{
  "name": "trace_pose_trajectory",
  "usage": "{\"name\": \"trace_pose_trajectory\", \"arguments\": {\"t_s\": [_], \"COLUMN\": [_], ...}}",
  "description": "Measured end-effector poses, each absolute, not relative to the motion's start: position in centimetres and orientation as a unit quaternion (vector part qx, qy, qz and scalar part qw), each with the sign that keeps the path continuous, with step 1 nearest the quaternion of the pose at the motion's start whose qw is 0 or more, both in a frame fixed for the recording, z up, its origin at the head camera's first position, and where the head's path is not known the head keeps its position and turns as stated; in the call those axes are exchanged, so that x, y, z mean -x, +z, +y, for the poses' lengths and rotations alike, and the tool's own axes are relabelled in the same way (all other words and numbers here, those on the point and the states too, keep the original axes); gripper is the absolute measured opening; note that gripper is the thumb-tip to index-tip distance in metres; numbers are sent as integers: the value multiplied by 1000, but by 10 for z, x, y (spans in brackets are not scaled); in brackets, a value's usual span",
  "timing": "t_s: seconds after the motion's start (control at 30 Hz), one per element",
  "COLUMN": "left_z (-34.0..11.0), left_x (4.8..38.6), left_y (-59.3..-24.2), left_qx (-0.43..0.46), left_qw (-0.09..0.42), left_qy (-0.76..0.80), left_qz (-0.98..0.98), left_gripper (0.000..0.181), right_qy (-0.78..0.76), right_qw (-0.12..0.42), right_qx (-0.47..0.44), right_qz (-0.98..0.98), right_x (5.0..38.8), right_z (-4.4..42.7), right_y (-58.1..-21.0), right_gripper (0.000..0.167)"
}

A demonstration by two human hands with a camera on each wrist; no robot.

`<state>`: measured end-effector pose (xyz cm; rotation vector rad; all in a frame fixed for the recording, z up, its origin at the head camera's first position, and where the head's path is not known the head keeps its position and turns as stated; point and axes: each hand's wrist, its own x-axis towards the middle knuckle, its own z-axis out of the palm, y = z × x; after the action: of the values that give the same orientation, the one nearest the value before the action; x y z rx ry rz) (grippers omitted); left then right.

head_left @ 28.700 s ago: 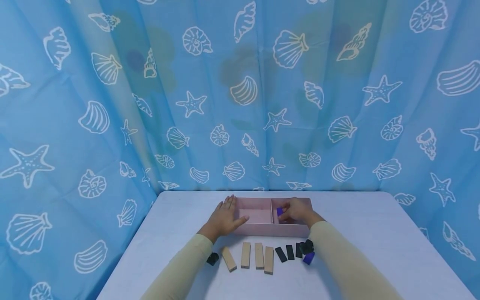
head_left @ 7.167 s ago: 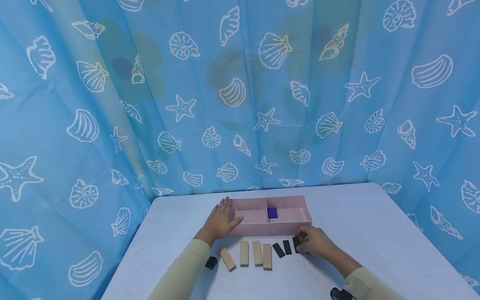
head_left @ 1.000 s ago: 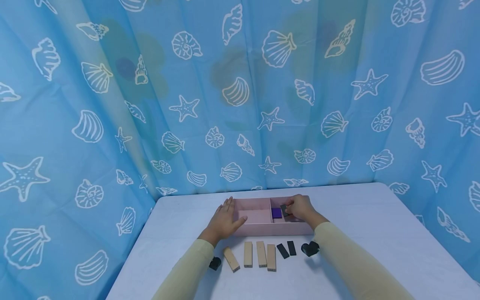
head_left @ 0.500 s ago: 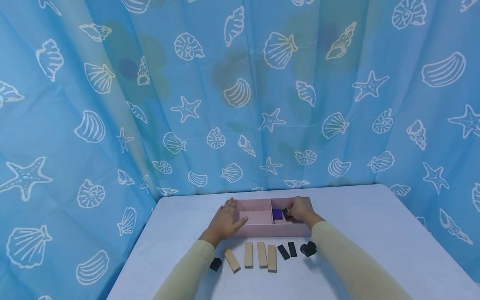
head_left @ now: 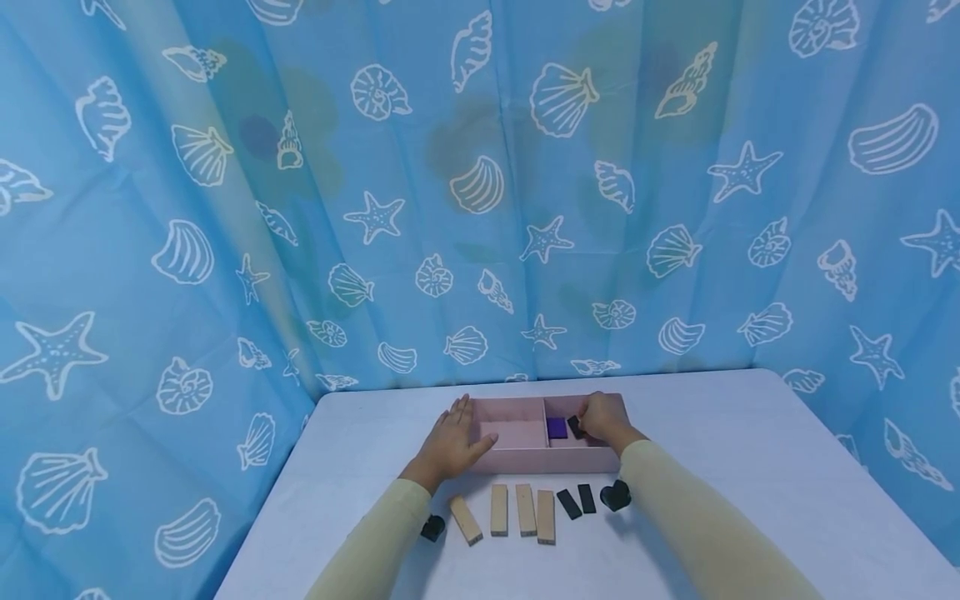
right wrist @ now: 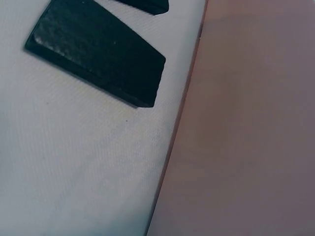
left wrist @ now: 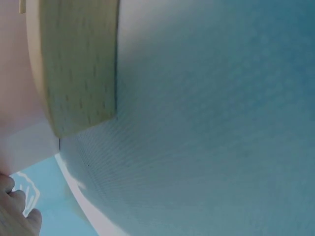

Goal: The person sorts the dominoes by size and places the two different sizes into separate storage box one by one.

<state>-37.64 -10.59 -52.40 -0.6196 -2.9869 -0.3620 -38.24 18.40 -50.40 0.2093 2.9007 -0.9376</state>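
Note:
A pink two-compartment box [head_left: 517,460] stands on the white table. My left hand [head_left: 449,446], fingers straight and thumb spread, rests on the box's left end. Inside the right compartment, my right hand [head_left: 602,416] pinches a small black block [head_left: 575,427], tilted and partly hidden by the fingers. Left of it, by the divider, lies a purple block [head_left: 557,427]. The left compartment holds nothing. In the right wrist view, a black block [right wrist: 98,51] lies on the table near the box wall [right wrist: 241,123]; the hand is out of that view.
Several pale wooden blocks [head_left: 498,510] lie in a loose row before the box. Two black blocks [head_left: 587,498] lie to their right. A wooden block [left wrist: 81,64] is close to the left wrist camera. A blue shell-patterned curtain [head_left: 480,250] hangs behind the table.
Earlier, my right hand had a purple block in the right compartment, then reached a black block on the table. That black block is now in the compartment, lowered slightly. My left hand stays put.

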Motion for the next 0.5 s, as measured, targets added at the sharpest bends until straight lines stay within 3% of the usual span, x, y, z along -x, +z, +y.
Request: {"name": "trace_pose_trajectory", "arguments": {"t_s": [0.5], "left_z": [-106], "left_x": [376], "left_y": [-523], "left_qx": [197], "left_qw": [33], "left_qy": [-115], "left_qz": [-973], "left_gripper": [89], "right_qy": [-272], "right_qw": [38], "right_qx": [-61], "right_qz": [960], "right_x": [382], "right_z": [182], "right_y": [-505], "right_gripper": [9]}}
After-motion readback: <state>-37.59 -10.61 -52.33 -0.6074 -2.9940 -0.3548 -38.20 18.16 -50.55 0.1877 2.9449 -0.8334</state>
